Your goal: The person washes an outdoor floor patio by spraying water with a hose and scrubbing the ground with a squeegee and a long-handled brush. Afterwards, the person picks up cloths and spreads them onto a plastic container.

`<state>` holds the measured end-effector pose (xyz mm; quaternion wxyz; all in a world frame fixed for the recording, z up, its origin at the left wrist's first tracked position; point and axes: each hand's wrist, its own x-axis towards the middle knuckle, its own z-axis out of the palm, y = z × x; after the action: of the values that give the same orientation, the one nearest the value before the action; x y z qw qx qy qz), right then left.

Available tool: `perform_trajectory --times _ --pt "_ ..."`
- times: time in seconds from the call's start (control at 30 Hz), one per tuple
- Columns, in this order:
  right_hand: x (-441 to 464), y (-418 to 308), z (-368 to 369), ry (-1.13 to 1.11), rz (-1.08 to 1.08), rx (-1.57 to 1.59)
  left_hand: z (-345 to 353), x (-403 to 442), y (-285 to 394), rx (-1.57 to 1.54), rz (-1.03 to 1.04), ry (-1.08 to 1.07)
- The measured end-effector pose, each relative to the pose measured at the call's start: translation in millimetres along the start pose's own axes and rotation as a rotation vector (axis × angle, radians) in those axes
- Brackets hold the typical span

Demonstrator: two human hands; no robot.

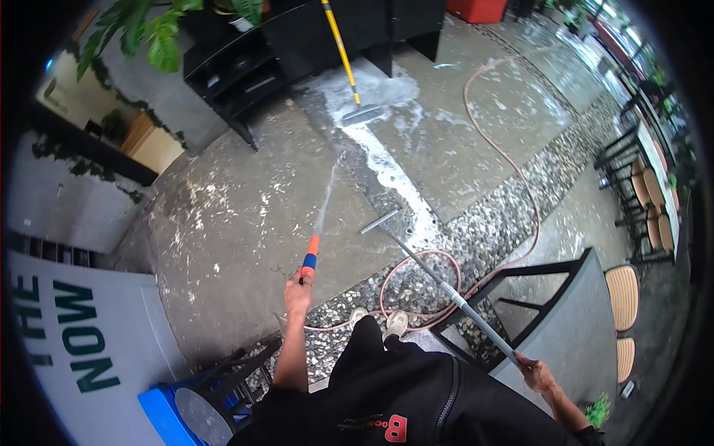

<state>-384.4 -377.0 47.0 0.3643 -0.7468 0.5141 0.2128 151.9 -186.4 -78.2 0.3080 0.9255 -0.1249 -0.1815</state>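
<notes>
My left hand (299, 293) is closed around an orange and blue hose nozzle (311, 256), from which a jet of water (327, 197) sprays forward onto the grey floor (245, 245). In my right hand (537, 374) is the grey pole of a floor squeegee (483, 325). Its narrow head (380, 221) is at the floor beside a streak of white foam (398, 178). The pink hose (513, 160) loops around near my feet and runs off across the floor.
A second floor tool with a yellow pole (341, 48) stands in foam by black cabinets (297, 44). A dark table (554, 327) with chairs (622, 297) is at right. A blue bin-like object (160, 412) and a stool (202, 416) are lower left. A pebbled strip (513, 212) crosses the floor.
</notes>
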Motion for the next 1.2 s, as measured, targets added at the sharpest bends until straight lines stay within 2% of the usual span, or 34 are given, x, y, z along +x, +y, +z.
perform_trajectory --times 0.17,0.23,0.27,0.33,0.4,0.47,0.5,0.57,0.6,0.63,0.67,0.73,0.83,0.87,0.97,1.0,1.03,1.1,1.2 --pt "-76.6 -40.4 -19.8 -0.053 0.264 0.184 11.5 3.1 10.5 0.036 0.038 -0.077" --pt "-103.1 -60.6 -28.6 -0.11 0.534 0.383 17.1 6.6 8.0 0.02 0.029 -0.104" --pt "-111.9 -56.4 -28.9 -0.096 0.559 0.401 21.1 11.4 1.0 0.02 0.048 -0.131" --pt "-137.0 -30.5 -28.2 -0.008 0.237 0.412 26.5 23.8 -12.3 -0.039 -0.028 -0.251" --pt "-159.3 -8.2 -49.1 0.035 0.217 0.739 24.5 27.0 -10.7 -0.066 0.032 -0.349" --pt "-174.0 -60.4 -87.9 0.078 0.387 0.085 38.7 43.9 -34.9 -0.137 0.131 -0.327" --pt "-183.3 -50.6 -96.6 0.121 0.297 0.011 42.1 47.8 -35.7 -0.16 0.174 -0.328" --pt "-199.4 -18.2 -112.3 0.174 0.328 -0.042 15.6 32.9 -8.2 -0.223 -0.003 -0.374" --pt "-202.3 -32.5 -127.4 0.17 0.524 0.046 9.8 32.7 -4.7 -0.218 0.011 -0.369" --pt "-206.7 -17.5 -132.9 0.202 0.468 -0.004 4.6 34.4 -1.1 -0.204 0.015 -0.374" --pt "-204.1 -39.9 -142.2 0.187 0.589 -0.05 1.7 38.7 3.3 -0.195 0.016 -0.378" --pt "-197.4 -53.7 -150.2 0.187 0.699 -0.051 6.7 51.7 0.7 -0.202 0.051 -0.354" --pt "-180.2 -17.7 -156.0 0.194 0.706 -0.005 4.0 57.5 -11.3 -0.163 0.063 -0.321" --pt "-170.9 8.5 -161.1 0.179 0.635 -0.016 1.6 59.4 -9.5 -0.147 0.07 -0.324" --pt "-142.5 46.0 -184.5 0.224 0.7 0.136 -3.0 58.7 3.6 -0.039 0.042 -0.347" --pt "-134.3 71.9 -188.4 0.33 0.673 0.103 -4.6 56.7 9.1 -0.025 0.05 -0.351" --pt "-124.0 52.9 -203.0 0.232 0.658 0.036 5.4 64.0 -1.0 -0.032 0.026 -0.319" --pt "-106.6 65.7 -223.7 0.218 0.612 -0.017 42.2 84.3 -24.1 0.017 0.244 -0.195" --pt "-62.2 106.1 -272.9 0.159 0.561 -0.094 47.0 69.9 28.7 -0.019 0.212 -0.128"
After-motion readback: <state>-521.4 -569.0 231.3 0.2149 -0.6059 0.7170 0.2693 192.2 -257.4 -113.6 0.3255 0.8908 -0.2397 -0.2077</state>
